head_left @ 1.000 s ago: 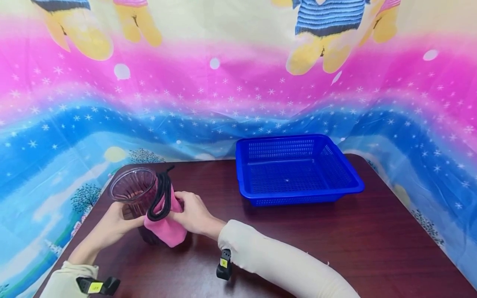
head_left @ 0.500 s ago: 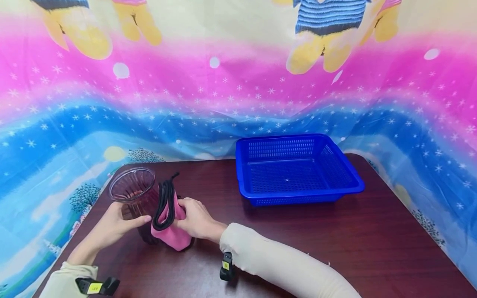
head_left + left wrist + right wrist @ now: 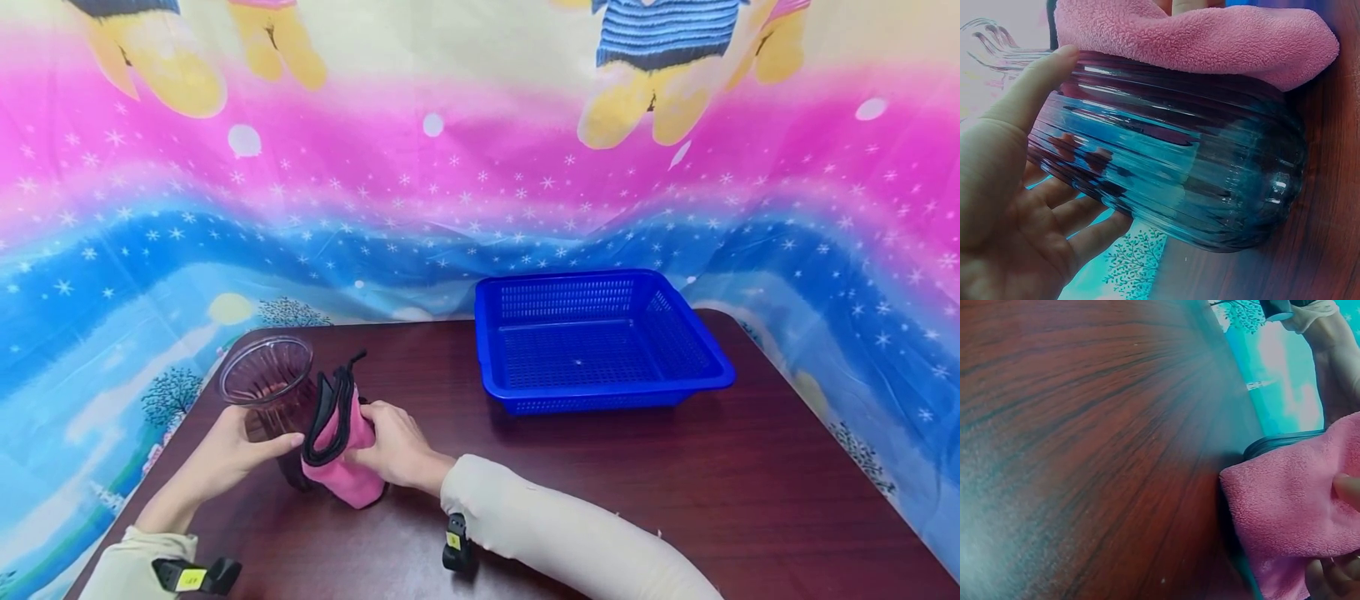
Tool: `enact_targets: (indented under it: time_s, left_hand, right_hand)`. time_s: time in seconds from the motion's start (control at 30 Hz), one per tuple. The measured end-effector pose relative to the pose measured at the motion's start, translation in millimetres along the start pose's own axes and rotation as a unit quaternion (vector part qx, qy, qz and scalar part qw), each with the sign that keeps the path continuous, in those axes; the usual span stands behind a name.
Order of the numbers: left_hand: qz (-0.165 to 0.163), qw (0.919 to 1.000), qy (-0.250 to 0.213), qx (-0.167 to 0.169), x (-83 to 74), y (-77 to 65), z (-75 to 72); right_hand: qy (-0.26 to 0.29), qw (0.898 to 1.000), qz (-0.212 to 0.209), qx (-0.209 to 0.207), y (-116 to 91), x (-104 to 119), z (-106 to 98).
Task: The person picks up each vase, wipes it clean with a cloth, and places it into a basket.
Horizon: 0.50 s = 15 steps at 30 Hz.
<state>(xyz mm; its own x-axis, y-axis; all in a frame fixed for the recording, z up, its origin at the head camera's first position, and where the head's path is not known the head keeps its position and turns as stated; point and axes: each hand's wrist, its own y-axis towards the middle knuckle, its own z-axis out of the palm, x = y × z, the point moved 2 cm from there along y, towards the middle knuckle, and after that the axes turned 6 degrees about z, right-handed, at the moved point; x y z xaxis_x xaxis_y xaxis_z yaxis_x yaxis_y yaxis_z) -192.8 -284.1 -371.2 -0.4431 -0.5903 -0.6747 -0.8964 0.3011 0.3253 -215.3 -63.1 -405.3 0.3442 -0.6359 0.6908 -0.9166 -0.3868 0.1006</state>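
A ribbed, purple-tinted glass vase (image 3: 281, 400) with a flared rim stands upright at the left of the table. My left hand (image 3: 225, 454) grips its side, thumb in front and fingers curling round the far side, as the left wrist view shows on the glass (image 3: 1166, 156). My right hand (image 3: 397, 442) pinches a folded pink cloth (image 3: 356, 483) with black edging, held against the right side of the vase. In the right wrist view the fluffy cloth (image 3: 1291, 500) covers most of the vase, and fingertips (image 3: 1349, 490) press into it.
A blue perforated plastic basket (image 3: 600, 396) stands at the back right of the dark red-brown wooden table (image 3: 637, 492). Behind the table hangs a printed cloth backdrop (image 3: 420, 200). Black wrist cameras sit on both sleeves.
My right hand and the cloth have shifted slightly right and down along the vase; the cloth's black-edged fold has changed shape. The left hand and vase stay nearly in place.
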Motion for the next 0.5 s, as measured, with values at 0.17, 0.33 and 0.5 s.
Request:
enact_targets:
  time_s: [0.17, 0.33, 0.5]
  left_hand:
    - [-0.002, 1.0, 0.003, -0.001, -0.1, -0.1, -0.2]
    - [-0.009, 1.0, 0.003, 0.001, 1.0, 0.2, -0.1]
    - [-0.013, 0.9999, -0.005, 0.006, -0.1, 0.1, -0.1]
  right_hand:
    - [0.007, 1.0, -0.001, -0.027, -0.1, -1.7, -0.3]
    - [0.016, 0.999, 0.003, -0.043, -0.5, -4.6, -1.9]
    - [0.018, 0.999, 0.009, -0.048, 0.0, -6.4, -2.3]
